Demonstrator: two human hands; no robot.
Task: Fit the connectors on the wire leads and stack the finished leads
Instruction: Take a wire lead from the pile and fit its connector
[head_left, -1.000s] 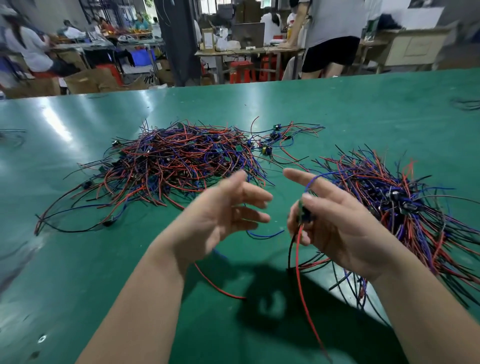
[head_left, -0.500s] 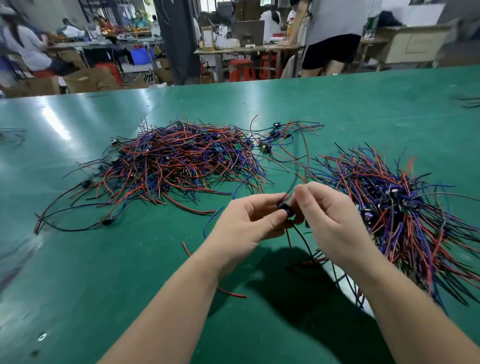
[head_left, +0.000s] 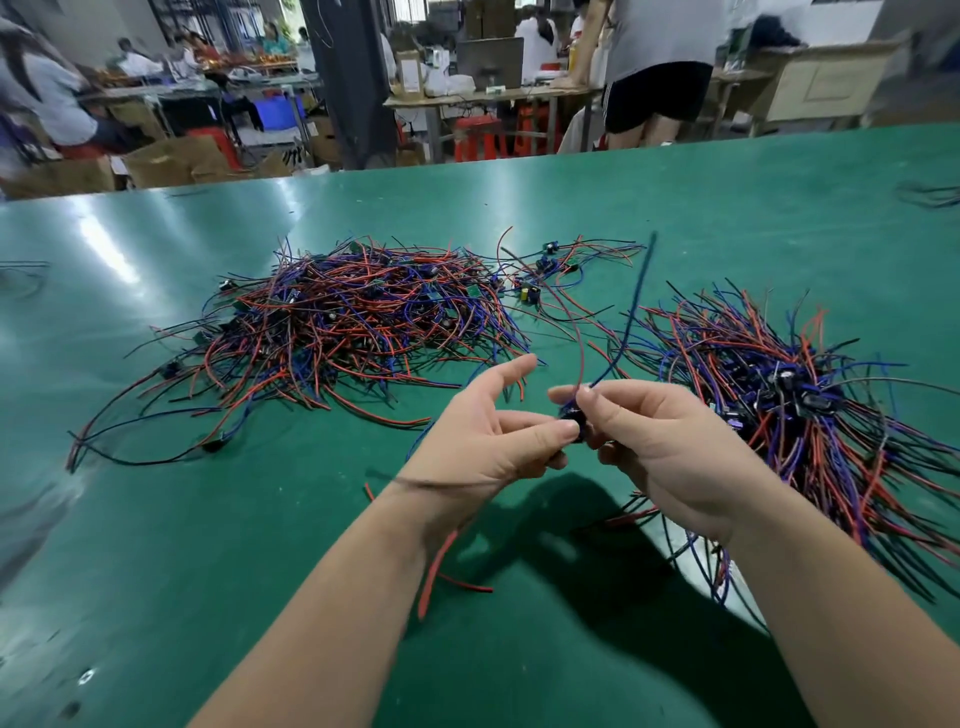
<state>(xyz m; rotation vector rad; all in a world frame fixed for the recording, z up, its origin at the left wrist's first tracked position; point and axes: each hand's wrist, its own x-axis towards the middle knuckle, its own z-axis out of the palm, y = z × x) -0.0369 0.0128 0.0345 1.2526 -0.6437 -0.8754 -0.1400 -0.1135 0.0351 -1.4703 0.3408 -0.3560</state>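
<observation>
Both my hands meet over the green table (head_left: 156, 519), pinching one small black connector (head_left: 573, 420). My left hand (head_left: 488, 441) holds it from the left with thumb and curled fingers, the index finger pointing out. My right hand (head_left: 660, 447) pinches it from the right. A blue lead (head_left: 635, 312) and a dark red lead (head_left: 569, 322) rise blurred from the connector. A big heap of loose red, blue and black leads (head_left: 337, 322) lies beyond my left hand. A second heap of leads with black connectors (head_left: 810, 395) lies to my right.
Loose red wire pieces (head_left: 457, 577) lie under my left wrist. A few small connector parts (head_left: 530, 293) sit between the heaps. Stray wires (head_left: 935, 195) lie at the far right edge. Beyond the table are benches, boxes and people.
A second ago my hands were apart, the right holding the connector alone. They came together on it, and now the blue and red leads swing upward while the left index finger lifts.
</observation>
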